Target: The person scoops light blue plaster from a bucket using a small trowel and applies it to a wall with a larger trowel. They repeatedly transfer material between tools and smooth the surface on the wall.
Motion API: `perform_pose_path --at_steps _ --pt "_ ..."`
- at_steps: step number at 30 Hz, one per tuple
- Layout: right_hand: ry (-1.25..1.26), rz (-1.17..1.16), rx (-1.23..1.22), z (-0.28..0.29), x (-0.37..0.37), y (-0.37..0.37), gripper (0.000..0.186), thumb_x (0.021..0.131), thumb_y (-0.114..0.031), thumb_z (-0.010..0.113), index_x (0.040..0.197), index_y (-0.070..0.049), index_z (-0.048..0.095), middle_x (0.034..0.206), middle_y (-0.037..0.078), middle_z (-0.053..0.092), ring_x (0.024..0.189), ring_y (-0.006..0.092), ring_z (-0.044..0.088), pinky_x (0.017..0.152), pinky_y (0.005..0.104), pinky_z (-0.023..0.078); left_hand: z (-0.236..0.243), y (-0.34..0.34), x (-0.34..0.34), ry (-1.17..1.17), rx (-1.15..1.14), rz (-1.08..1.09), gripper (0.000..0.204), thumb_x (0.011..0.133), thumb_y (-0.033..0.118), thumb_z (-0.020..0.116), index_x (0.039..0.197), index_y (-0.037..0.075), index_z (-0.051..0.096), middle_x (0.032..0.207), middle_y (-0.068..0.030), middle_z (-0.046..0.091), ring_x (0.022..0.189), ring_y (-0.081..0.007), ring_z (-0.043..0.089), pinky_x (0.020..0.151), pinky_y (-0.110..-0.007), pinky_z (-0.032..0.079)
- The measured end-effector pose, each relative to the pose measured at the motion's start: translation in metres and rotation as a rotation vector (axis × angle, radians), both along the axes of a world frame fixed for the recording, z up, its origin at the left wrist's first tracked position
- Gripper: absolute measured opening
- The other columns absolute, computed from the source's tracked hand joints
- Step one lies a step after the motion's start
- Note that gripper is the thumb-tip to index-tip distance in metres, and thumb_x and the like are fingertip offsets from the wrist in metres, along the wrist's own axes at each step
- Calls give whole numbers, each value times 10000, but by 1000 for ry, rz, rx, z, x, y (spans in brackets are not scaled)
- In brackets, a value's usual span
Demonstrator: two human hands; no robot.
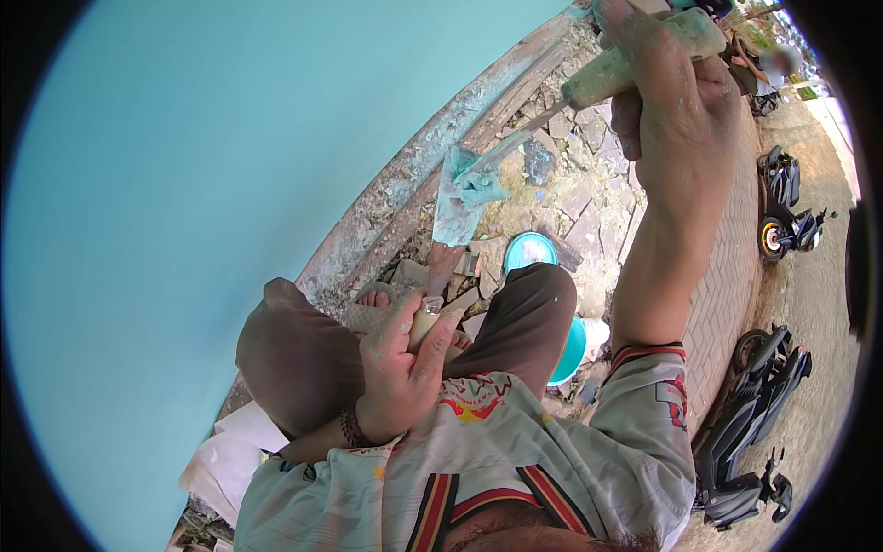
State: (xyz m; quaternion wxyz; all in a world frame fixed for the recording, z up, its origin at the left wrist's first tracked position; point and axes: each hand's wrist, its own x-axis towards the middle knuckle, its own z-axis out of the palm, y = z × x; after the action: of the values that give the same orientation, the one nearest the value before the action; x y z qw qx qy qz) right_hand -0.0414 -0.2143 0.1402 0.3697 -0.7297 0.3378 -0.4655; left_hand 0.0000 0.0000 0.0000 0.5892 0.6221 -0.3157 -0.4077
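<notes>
My left hand (405, 368) is closed around the pale handle of a putty knife, whose blade (445, 258) points upward and carries light turquoise paste (460, 221) on its wide end. My right hand (671, 92) grips a second tool by its pale, smeared handle (596, 83). That tool's long, narrow blade (524, 131) slants down to the paste on the first knife, where its tip is partly hidden by paste.
A turquoise wall (184, 166) with a rough ledge (359, 235) runs along the left. Rubble, two turquoise-topped containers (530, 249) (566, 354) and white sheets (221, 451) lie around my legs. Right are a paved strip (699, 322), parked scooters (750, 423) and, farther back, another person (740, 64).
</notes>
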Motion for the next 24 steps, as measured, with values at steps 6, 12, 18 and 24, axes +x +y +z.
perform_pose_path --at_steps 6,12,18,24 --pt "-69 -51 -21 14 13 -8 175 858 -212 655 758 -75 610 539 47 608 335 43 407 310 183 278 -12 -15 3 -49 -78 11 200 906 55 600 1069 -57 566 695 26 544 606 1 394 522 -161 331" --pt "-220 35 -174 1 -31 -40 438 892 -364 559 1095 25 570 604 94 535 433 135 431 399 225 319 -5 -23 -3 442 -51 46 174 913 95 596 1046 -14 572 644 9 528 507 -34 425 459 -186 331" --pt "-550 280 -84 3 -38 -64 414 898 -394 534 1052 -10 561 592 67 520 410 110 405 382 209 301 0 -16 7 699 21 -20 172 914 138 591 1021 4 570 670 -41 550 484 -96 488 426 -227 354" --pt "-509 208 -322 102 -9 -63 368 903 -328 553 949 32 611 583 73 577 368 76 401 356 200 305 1 -3 11 736 46 -42 220 914 167 603 1055 7 549 713 -57 567 523 -125 527 436 -252 380"
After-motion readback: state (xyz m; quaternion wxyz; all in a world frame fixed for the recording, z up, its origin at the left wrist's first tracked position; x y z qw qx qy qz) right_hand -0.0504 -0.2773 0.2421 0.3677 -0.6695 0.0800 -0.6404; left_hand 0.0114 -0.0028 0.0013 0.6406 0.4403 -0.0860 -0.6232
